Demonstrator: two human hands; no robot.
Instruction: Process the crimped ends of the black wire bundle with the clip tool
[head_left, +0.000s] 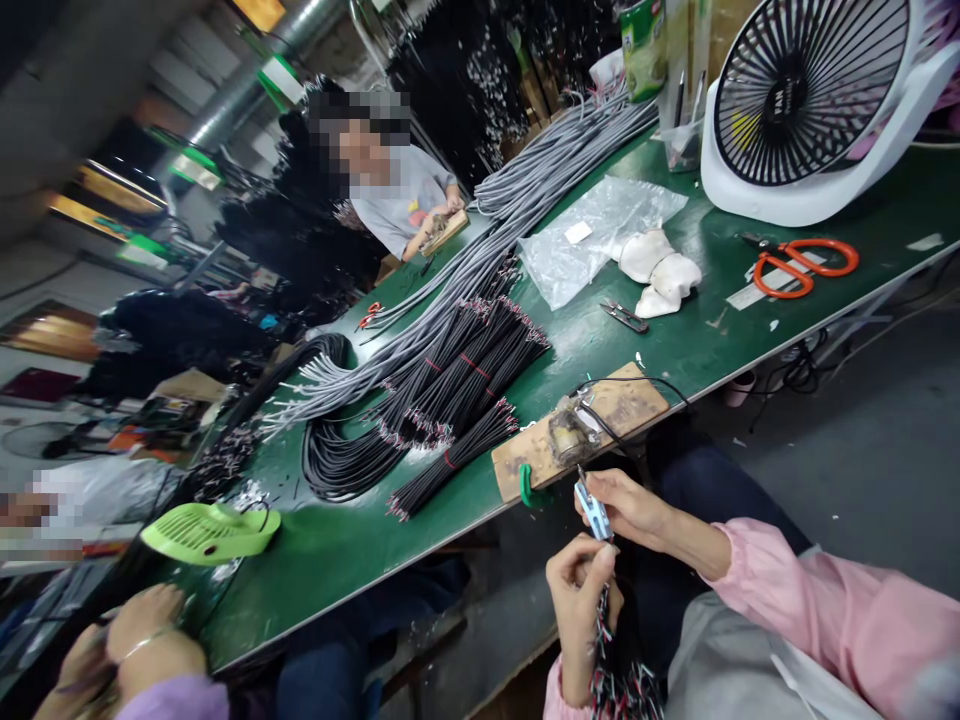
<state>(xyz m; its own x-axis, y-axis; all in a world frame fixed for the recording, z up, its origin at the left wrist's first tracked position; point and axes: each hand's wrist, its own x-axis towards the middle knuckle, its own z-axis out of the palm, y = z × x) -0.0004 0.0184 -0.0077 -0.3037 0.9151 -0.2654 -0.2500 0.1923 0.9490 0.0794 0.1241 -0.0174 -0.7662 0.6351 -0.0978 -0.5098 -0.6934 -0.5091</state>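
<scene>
My left hand (583,585) is closed round a bundle of thin black cables (626,680), whose stripped ends show red and white wires. The bundle hangs below it over my lap. Just above, my right hand (634,508) pinches a small light-blue tool (593,511) with a metal tip; its exact kind is unclear. The tool's lower end meets the cable ends at my left fingertips. Beyond my hands, a wooden board (517,467) lies at the table edge, bearing a small soiled metal device (570,435) and a green hook-shaped piece (526,485).
Black cable bundles (465,375) and long grey cables (517,205) cover the green table (337,540). Orange-handled scissors (806,268), snips (624,316), a plastic bag (585,235) and a white fan (795,205) lie or stand right. A green fan (210,532) and co-workers' hands (146,625) are left.
</scene>
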